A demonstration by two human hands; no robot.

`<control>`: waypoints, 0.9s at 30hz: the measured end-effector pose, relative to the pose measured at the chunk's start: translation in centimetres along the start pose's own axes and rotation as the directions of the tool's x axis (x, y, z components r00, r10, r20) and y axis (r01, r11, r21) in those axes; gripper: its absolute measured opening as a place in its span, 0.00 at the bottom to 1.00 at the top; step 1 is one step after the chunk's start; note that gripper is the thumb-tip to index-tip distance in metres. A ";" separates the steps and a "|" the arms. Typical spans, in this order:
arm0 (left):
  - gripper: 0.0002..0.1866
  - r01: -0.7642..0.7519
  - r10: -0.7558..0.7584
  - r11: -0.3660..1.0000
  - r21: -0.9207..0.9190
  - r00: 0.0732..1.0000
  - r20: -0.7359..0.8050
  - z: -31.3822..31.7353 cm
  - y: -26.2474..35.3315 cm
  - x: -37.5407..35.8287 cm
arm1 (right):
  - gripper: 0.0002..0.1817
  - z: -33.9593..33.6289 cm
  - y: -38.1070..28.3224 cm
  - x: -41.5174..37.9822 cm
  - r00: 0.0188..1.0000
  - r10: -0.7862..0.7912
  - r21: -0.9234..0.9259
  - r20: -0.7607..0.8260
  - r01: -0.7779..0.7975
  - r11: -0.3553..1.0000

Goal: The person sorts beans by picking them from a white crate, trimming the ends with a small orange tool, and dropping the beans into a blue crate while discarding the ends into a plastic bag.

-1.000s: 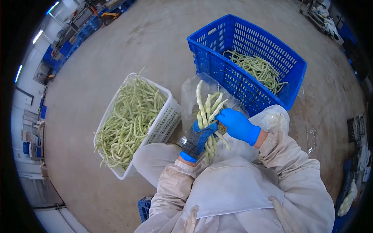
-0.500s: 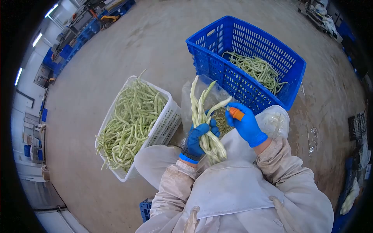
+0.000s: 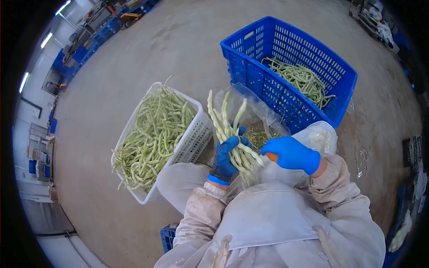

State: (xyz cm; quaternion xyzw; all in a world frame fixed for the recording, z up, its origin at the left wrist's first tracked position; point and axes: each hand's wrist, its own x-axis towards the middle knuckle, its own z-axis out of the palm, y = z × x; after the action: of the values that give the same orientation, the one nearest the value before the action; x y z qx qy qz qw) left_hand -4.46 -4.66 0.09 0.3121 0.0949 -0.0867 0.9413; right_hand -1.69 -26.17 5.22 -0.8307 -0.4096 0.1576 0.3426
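In a dark-blue glove, my left hand is closed around a bunch of long pale-green beans, whose ends stick out above and below the fist. My right hand, in a bright blue glove, is closed on a small orange tool at the lower right ends of the bunch. Mostly covered by the fingers, the tool does not show its tip. Behind the beans a clear plastic bag holds green scraps.
At my left stands a white crate heaped with long beans. A blue crate with more beans stands ahead to the right. Part of another blue crate shows by my left side. Equipment lines the far walls.
My right hand has moved down from the upper ends of the bunch to its lower right ends, turning palm down. The bean bunch in my left hand has shifted slightly.
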 end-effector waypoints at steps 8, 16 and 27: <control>0.23 0.104 -0.134 0.950 0.294 0.987 0.085 -1.8 -0.8 0.3 | 0.07 -3.4 -1.9 -1.1 0.993 0.074 0.111 0.095 -0.084 0.990; 0.26 -0.235 0.244 0.911 -0.340 0.970 -0.016 -1.6 4.3 0.3 | 0.11 -5.5 -1.4 -2.8 0.965 0.197 0.458 0.173 -0.256 0.851; 0.20 -0.564 0.587 0.673 -0.479 0.801 -0.117 -6.9 10.0 0.3 | 0.07 -4.8 5.4 -2.7 0.750 0.485 0.880 -0.450 0.279 0.385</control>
State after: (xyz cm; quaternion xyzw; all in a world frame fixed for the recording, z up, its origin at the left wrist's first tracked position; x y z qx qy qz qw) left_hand -2.81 7.41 0.29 0.0741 -0.0114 0.2338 0.9694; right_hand 2.38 -32.73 4.82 -0.5223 -0.0475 0.0796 0.8477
